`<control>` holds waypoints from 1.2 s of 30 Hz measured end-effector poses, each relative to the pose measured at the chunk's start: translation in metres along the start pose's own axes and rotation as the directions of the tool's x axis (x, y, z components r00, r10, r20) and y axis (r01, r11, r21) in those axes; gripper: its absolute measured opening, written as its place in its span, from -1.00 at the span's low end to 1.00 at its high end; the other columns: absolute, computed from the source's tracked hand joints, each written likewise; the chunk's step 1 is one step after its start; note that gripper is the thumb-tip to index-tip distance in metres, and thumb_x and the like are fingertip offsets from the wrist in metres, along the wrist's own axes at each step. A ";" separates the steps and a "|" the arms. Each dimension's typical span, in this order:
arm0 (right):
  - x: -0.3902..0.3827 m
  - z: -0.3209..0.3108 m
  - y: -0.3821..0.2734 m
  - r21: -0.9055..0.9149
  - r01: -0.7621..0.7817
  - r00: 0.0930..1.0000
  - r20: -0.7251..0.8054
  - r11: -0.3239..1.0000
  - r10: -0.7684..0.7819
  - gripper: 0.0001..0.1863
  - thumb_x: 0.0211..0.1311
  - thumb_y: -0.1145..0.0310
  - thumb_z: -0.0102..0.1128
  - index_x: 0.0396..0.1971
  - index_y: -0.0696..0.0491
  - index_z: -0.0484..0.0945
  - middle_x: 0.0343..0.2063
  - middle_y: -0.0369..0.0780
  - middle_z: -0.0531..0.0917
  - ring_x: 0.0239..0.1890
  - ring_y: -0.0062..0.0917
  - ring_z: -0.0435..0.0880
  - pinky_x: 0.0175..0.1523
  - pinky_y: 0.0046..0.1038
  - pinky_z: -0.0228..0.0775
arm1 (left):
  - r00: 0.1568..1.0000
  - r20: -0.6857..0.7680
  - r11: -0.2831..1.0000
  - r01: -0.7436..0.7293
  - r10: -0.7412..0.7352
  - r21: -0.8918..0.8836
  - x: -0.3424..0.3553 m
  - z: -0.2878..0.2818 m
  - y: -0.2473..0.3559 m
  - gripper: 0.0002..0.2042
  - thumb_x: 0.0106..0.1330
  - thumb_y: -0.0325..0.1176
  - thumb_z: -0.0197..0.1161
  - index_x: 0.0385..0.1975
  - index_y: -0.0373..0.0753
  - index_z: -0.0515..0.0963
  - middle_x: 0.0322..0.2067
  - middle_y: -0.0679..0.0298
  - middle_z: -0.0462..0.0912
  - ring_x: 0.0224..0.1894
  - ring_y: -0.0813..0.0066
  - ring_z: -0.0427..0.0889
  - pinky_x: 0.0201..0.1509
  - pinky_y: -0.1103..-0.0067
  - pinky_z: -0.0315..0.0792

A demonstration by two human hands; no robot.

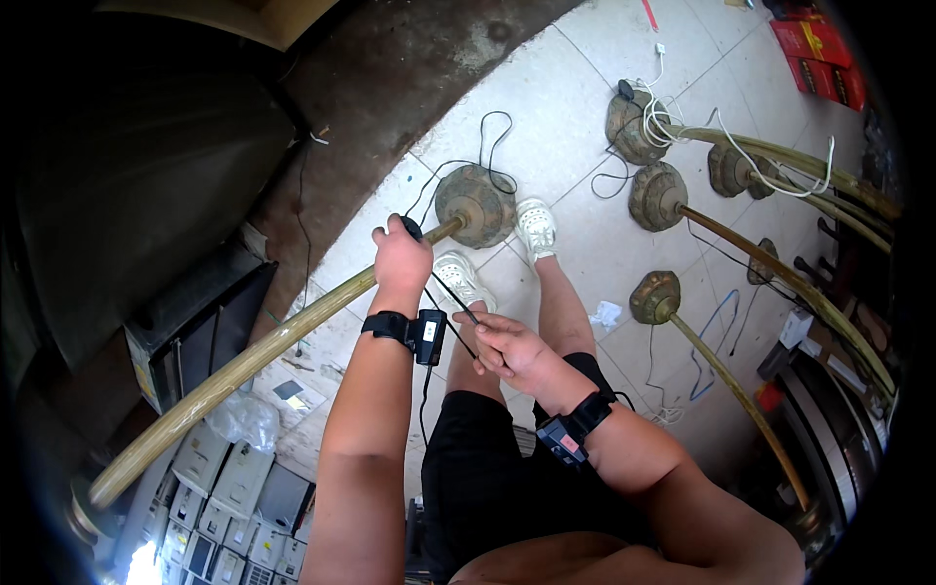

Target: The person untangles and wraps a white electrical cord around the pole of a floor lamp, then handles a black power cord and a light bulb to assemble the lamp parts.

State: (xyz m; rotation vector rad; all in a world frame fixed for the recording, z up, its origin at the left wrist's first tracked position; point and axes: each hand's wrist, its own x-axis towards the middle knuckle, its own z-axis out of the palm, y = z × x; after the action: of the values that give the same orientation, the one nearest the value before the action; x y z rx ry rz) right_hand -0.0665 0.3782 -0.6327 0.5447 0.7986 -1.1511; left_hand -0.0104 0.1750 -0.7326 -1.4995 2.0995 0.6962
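Observation:
My left hand (400,255) is closed around the thin end of a long brass-coloured fan blade arm (244,366), close to its round rusty motor housing (475,203) that rests on the tiled floor by my white shoes (534,226). My right hand (507,346) pinches a thin black cable (458,304) that runs up toward the left hand and the housing. Both wrists carry black bands with small devices.
Several more round housings with long curved arms (741,253) lie on the floor to the right, tangled with white and black wires. Red boxes (819,54) sit at the upper right. Grey plastic units (219,483) are stacked at the lower left, beside a dark cabinet (195,322).

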 end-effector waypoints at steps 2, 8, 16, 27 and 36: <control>0.000 0.001 0.000 -0.023 -0.002 1.000 -0.009 1.000 0.002 -0.60 0.53 0.33 -0.16 0.24 0.16 0.39 -0.78 -0.41 0.25 -0.79 -0.67 0.15 -0.23 -0.46 0.37 | 0.996 0.064 0.998 0.057 -0.059 0.025 0.012 0.005 0.002 -0.42 0.18 -0.26 0.26 0.15 -0.42 0.30 -0.21 -0.30 0.63 -0.09 -0.12 0.65 0.04 0.24 0.53; -0.002 -0.006 -0.010 -0.003 0.018 1.000 0.012 1.000 -0.018 -0.58 0.53 0.30 -0.15 0.25 0.18 0.36 -0.76 -0.41 0.27 -0.77 -0.67 0.15 -0.23 -0.47 0.37 | 0.987 0.134 0.993 0.100 -0.091 -0.065 0.038 0.006 -0.009 -0.69 0.10 -0.28 0.38 -0.29 -0.41 0.60 -0.31 -0.04 0.70 -0.24 0.05 0.70 -0.14 0.33 0.54; 0.012 -0.017 -0.012 0.263 0.017 1.000 0.009 0.965 -0.020 -0.59 0.53 0.26 -0.18 0.18 0.20 0.38 -0.75 -0.42 0.26 -0.77 -0.66 0.19 -0.20 -0.46 0.36 | 0.980 0.004 0.935 -0.187 0.198 -0.302 -0.012 -0.011 -0.040 -0.74 0.17 -0.44 0.37 -0.13 -0.26 0.60 -0.40 0.11 0.68 -0.38 0.31 0.64 -0.23 0.43 0.49; 0.013 -0.010 -0.018 0.296 -0.058 0.998 0.023 0.953 0.053 -0.63 0.54 0.28 -0.20 0.17 0.15 0.38 -0.76 -0.43 0.25 -0.79 -0.64 0.15 -0.22 -0.49 0.29 | 0.942 0.032 0.857 -0.289 0.334 -0.427 -0.059 -0.009 -0.084 -0.68 0.12 -0.56 0.35 -0.09 -0.20 0.61 -0.20 0.20 0.70 -0.41 0.35 0.61 -0.27 0.51 0.51; -0.004 -0.004 -0.018 0.360 -0.052 0.999 0.031 0.932 0.043 -0.63 0.57 0.29 -0.28 0.21 0.09 0.35 -0.74 -0.41 0.26 -0.79 -0.66 0.12 -0.24 -0.51 0.28 | 0.833 0.445 0.944 -0.305 0.328 -0.125 -0.052 0.021 -0.042 -0.39 0.37 -0.16 0.10 0.34 -0.36 0.21 0.15 -0.10 0.50 0.13 -0.04 0.53 0.23 0.27 0.40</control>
State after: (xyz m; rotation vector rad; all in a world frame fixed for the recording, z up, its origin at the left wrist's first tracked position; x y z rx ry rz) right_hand -0.0853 0.3773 -0.6313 0.8499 0.5513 -1.2649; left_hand 0.0463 0.2145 -0.7213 -0.8861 1.9713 1.1121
